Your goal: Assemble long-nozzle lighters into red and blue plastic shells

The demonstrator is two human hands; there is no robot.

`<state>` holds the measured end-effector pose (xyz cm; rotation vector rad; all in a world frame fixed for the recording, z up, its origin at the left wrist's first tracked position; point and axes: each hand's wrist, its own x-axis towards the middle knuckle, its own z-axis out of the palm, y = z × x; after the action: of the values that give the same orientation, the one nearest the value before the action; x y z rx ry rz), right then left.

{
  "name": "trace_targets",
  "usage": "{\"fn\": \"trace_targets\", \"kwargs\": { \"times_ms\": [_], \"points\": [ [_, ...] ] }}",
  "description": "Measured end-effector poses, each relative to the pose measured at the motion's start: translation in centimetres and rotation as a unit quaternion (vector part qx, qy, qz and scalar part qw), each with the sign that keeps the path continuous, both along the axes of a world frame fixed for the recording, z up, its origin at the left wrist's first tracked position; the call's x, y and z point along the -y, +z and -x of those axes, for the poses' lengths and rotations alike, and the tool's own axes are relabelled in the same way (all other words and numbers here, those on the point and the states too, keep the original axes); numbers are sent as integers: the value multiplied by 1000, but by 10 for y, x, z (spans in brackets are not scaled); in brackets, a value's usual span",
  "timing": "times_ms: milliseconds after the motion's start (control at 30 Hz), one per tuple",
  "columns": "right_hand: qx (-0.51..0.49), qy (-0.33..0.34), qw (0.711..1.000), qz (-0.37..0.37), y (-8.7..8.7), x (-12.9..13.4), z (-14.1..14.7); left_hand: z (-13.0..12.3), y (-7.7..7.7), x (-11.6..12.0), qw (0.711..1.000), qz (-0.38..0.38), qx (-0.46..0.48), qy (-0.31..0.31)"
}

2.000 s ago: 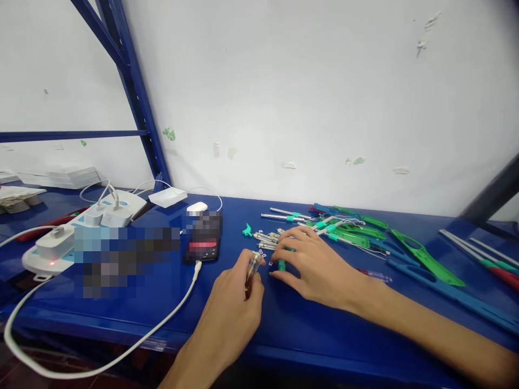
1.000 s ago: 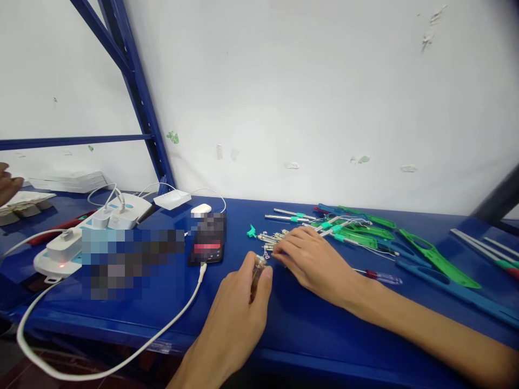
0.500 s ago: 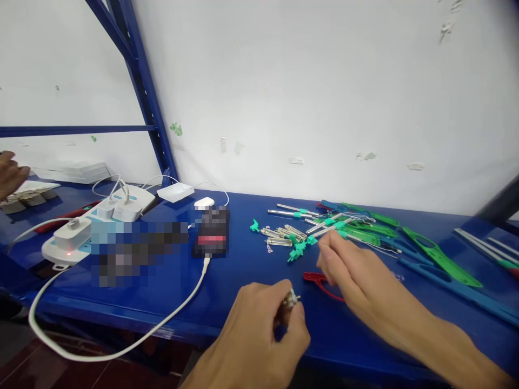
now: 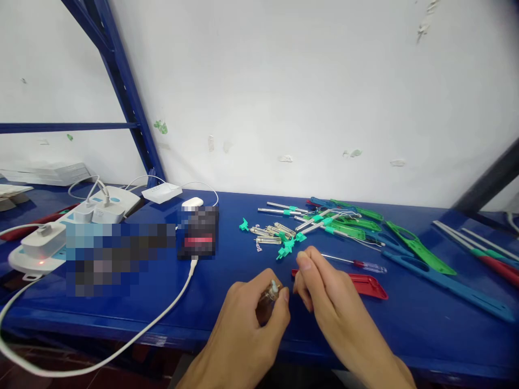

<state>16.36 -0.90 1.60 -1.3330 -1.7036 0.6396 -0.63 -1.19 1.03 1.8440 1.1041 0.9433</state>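
My left hand point(image 4: 243, 324) is closed around a small brownish, glassy part with a pale tip point(image 4: 274, 286), which pokes up between thumb and forefinger. Just to the right, apart from it, my right hand point(image 4: 330, 302) is closed in a pinch; what its fingertips hold, if anything, is hidden. Behind and beneath the right hand lies a red plastic handle piece point(image 4: 371, 286), partly covered. A screwdriver with a clear and red handle point(image 4: 370, 266) rests beyond it. Ahead of both hands are small teal plastic pieces point(image 4: 287, 246) and several slim clear-and-metal parts point(image 4: 270, 239).
Metal rods with teal collars point(image 4: 316, 221) lie in a pile at the back. Green handle pieces point(image 4: 421, 251) and blue ones point(image 4: 454, 286) spread rightward. To the left are a phone-like device on a white cable point(image 4: 178, 302) and a power strip point(image 4: 132, 201). A white wall stands behind.
My right hand has come back toward me and leftward, closer to my left hand, uncovering the screwdriver and more of the red piece. The view has turned slightly right. A co-worker's hand has left the view.
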Motion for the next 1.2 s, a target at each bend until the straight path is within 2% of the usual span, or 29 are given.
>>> {"fn": "trace_targets", "kwargs": {
  "times_ms": [133, 300, 500, 733, 1033, 1200],
  "points": [
    [-34, -17, 999, -38, -9, -2, 8, 2, 1, 1, 997, 24, 73, -2],
    [-76, -28, 991, -103, -9, -1, 7, 2, -2, -1, 992, 63, 106, 8],
    [-101, -35, 987, -119, -8, 1, 6, 4, -1, -2, 991, 66, 114, 6],
    [-60, -4, 989, -134, -11, -3, 4, 4, 2, -3, 993, 52, 106, 24],
    [-69, -45, 988, -134, -9, 0, 6, 8, 2, 1, 994, 50, 90, 38],
    [-96, -50, 984, -141, -8, 0, 5, 7, 1, -3, 995, 41, 91, 17]
  ]
}}
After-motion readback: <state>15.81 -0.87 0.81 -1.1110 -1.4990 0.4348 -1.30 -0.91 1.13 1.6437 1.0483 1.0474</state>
